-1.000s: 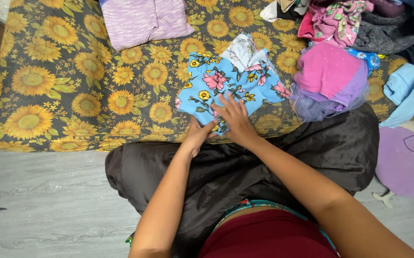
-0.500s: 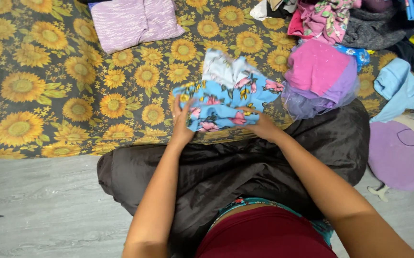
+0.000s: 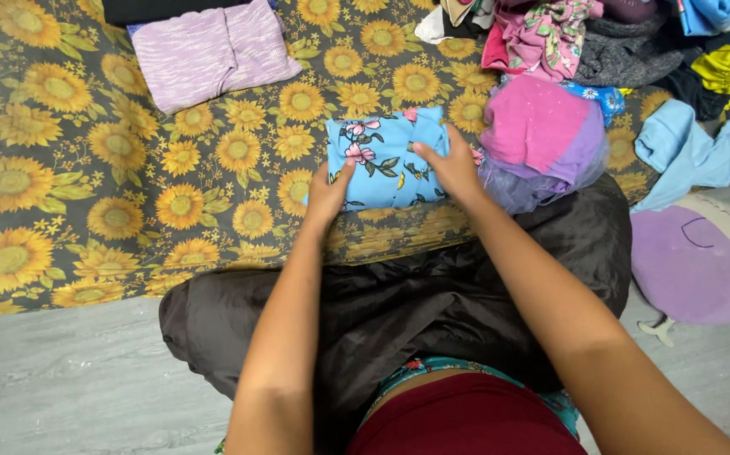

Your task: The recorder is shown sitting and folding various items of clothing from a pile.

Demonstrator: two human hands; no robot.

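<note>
Pressing down on the blue floral garment (image 3: 386,160), both hands rest flat, fingers extended and gripping nothing: the left hand (image 3: 328,192) at its near-left edge, the right hand (image 3: 451,168) on its right side. A half-second earlier the garment lay wider and looser; it is now a compact rectangle on the sunflower sheet (image 3: 129,194), so the fold appears nearly complete. Beyond lie the pink-purple stack (image 3: 542,131) and lilac folded piece (image 3: 209,50).

A folded lilac garment (image 3: 213,52) lies on the sunflower sheet (image 3: 70,185). A heap of mixed clothes (image 3: 617,42) sits far right. A purple plush toy (image 3: 697,261) rests on the floor.
</note>
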